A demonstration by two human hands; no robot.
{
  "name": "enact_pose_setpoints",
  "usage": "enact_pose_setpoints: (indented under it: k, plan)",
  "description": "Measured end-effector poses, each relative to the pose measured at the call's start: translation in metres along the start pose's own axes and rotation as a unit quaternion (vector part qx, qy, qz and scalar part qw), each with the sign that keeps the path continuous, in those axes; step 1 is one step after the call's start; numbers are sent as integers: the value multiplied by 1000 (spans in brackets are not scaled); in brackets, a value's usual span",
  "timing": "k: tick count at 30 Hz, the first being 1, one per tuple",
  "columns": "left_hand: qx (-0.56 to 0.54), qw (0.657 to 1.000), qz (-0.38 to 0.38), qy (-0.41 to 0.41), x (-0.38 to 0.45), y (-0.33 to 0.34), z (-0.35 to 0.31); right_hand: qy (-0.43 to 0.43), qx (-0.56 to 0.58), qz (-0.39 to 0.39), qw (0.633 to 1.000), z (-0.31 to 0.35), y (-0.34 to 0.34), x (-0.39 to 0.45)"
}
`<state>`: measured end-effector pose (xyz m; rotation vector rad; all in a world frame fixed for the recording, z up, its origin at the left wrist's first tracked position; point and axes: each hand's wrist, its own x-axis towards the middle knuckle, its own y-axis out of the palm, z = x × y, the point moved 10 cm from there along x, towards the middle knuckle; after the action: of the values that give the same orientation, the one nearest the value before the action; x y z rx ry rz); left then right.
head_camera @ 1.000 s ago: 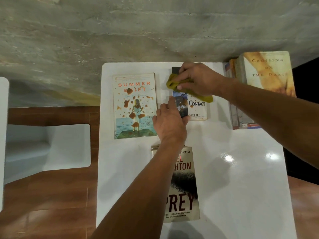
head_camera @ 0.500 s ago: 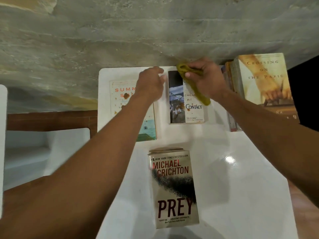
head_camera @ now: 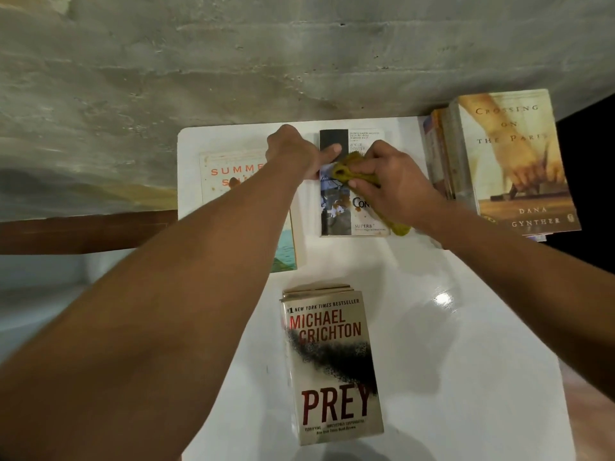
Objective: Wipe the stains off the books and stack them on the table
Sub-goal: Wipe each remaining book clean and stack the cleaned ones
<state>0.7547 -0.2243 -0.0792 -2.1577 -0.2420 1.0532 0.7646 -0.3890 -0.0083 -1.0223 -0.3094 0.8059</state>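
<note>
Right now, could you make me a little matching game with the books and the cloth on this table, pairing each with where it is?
Things:
1. Prey book
2. Contact book
3. Summer book
4. yellow cloth

Places:
A. gripped in the right hand
B. partly hidden under the left forearm
C. nearest the camera, on a small stack
D. under the cloth, steadied by the left hand

Pairs: 1-C, 2-D, 3-B, 4-A
</note>
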Motion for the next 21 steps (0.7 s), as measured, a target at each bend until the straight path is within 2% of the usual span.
enact_pose_setpoints:
  k: [5,9,13,16,17,21]
  plan:
    - [36,999,14,27,-6,-5,-15,-9,3,-6,1000,2,-4,8]
    - [-2,999,36,40,-1,3,-11,-49,46,87,994,9,7,4]
    - [0,999,31,43,-5,3,-17,-26,24,53,998,6,3,9]
    - [37,997,-18,62,-11,-6,-26,-71,51,131,988,13,11,3]
    - [38,998,-6,58,-11,-3,-25,-70,50,147,985,12,11,6]
    - [17,998,3,64,-12,-2,-23,-58,47,110,991,13,6,14]
